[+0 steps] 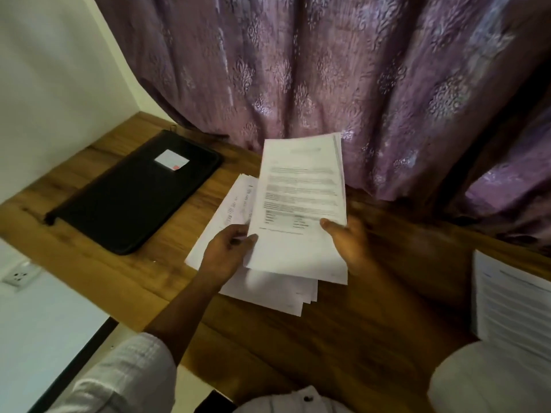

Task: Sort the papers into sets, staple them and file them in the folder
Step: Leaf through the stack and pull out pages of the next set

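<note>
Step in hand: sorting. No stapling or filing has started, going by the layout.

Both hands hold one sheaf [301, 204] of printed pages, lifted and tilted over the desk [372, 323]. The left hand [226, 251] pinches its near-left edge, thumb on top and fingers curled below. The right hand [348, 242] grips the near-right corner the same way, thumb on the top page; its fingers are hidden under the paper.

Under the sheaf a loose pile [268, 290] lies fanned on the desk. Whether the left hand also touches that pile cannot be told. A separate stack [512, 302] sits at the near right edge, probably a set already put aside.

The folder [134, 189] lies closed and flat at the far left, black with a white label [171, 159], well apart from the papers. No stapler is in view.

Next move, as a guess: square up the sheaf, decide which set it belongs to, then lay it down clear of the fanned pile so the sets don't mix. The grip sits at one end only, so the far end may sag or shed pages. The print is too blurred to read.
</note>
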